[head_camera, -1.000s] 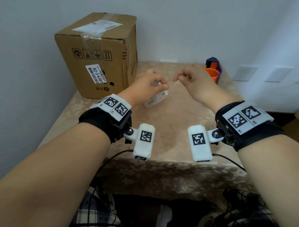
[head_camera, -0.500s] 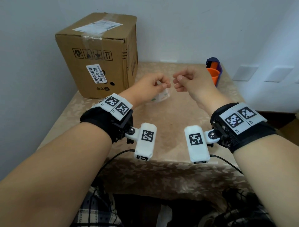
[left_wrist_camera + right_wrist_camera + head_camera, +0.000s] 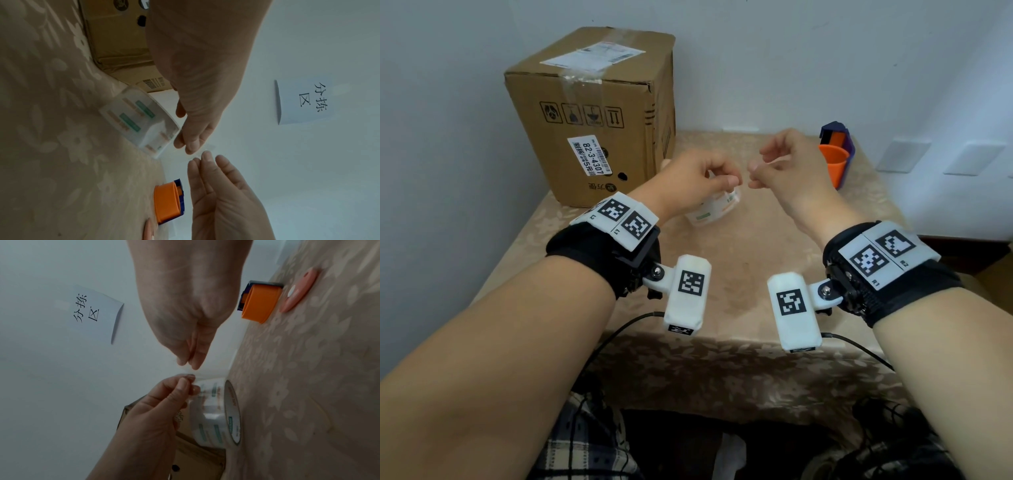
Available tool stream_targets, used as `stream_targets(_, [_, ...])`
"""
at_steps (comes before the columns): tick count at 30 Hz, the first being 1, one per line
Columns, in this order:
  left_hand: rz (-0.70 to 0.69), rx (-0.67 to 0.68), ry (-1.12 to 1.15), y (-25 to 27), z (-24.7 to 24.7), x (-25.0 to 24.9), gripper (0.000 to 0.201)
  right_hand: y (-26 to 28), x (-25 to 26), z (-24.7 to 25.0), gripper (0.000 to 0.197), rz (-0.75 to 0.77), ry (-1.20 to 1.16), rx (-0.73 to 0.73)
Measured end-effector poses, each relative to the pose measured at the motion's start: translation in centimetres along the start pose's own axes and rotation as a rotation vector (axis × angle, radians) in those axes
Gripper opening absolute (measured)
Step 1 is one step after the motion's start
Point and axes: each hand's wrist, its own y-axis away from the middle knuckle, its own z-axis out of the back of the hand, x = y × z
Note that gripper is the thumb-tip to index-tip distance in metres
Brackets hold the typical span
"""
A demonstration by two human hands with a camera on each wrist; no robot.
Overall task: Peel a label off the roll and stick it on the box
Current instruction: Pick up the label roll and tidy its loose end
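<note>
A brown cardboard box (image 3: 592,120) stands at the table's back left corner. Just right of it a roll of clear printed labels (image 3: 715,209) (image 3: 218,412) (image 3: 139,120) stands on edge on the cloth. My left hand (image 3: 709,181) hovers over the roll, its thumb and forefinger (image 3: 185,381) pinching the clear strip lifted off it. My right hand (image 3: 774,168) is close beside it, with fingertips (image 3: 191,365) pressed together on the strip's faint free end. The film between the two hands is barely visible.
An orange cup (image 3: 832,164) and a dark blue holder (image 3: 835,135) stand at the back right, with a pink oval object (image 3: 298,292) lying beside them. A paper note (image 3: 92,311) hangs on the wall. The table (image 3: 722,274) ends just below my wrists.
My right hand has moved left until its fingertips meet the left hand's. The left hand has stayed over the roll, and the roll has barely shifted.
</note>
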Motion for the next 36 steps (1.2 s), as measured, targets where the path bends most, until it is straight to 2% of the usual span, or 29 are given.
stream_targets(2, [-0.006,-0.009,0.064,0.2,0.1,0.0,0.007,0.4,0.3,-0.5,0.009,-0.010,-0.011,0.034])
stream_targets(6, [-0.034,-0.035,0.106,0.5,0.5,-0.1,0.010,0.8,0.8,-1.3,0.027,0.003,-0.032,0.071])
stream_targets(8, [-0.029,-0.050,0.131,0.4,0.5,-0.2,0.009,0.9,0.9,-1.6,0.024,0.028,-0.012,0.070])
stream_targets(11, [0.010,-0.117,0.159,0.4,0.5,0.0,0.017,0.9,0.8,-1.9,0.008,0.039,0.011,0.044])
stream_targets(15, [0.015,-0.141,0.193,0.6,0.7,0.0,0.016,0.6,0.8,-1.9,0.009,0.027,0.072,0.029])
stream_targets(18, [0.024,-0.097,0.093,0.7,0.7,0.4,0.016,0.2,0.8,-1.6,0.012,0.030,0.077,-0.044])
stream_targets(19, [0.031,-0.068,0.077,0.7,0.7,0.6,0.016,0.1,0.7,-1.5,0.009,0.021,0.033,-0.039])
stream_targets(21, [0.042,-0.034,0.097,0.9,0.7,0.8,0.014,0.0,0.7,-1.4,0.017,0.000,-0.061,-0.006])
stream_targets(23, [0.042,-0.027,0.121,0.9,0.6,0.6,0.015,0.1,0.6,-1.3,0.024,-0.026,-0.141,0.025])
stream_targets(26, [0.084,-0.037,0.119,0.6,0.2,0.3,0.014,0.1,0.6,-1.1,0.024,-0.037,-0.167,0.049])
stream_targets(29, [0.099,-0.056,0.121,0.5,0.1,0.3,0.012,0.1,0.6,-1.2,0.011,-0.052,-0.114,0.117])
stream_targets(32, [0.100,-0.068,0.132,0.4,0.1,0.4,0.015,0.1,0.4,-1.1,0.030,-0.010,-0.015,0.177])
stream_targets(36, [0.089,-0.062,0.128,0.4,-0.2,0.2,0.014,-0.1,0.3,-1.1,0.023,0.148,0.346,0.122])
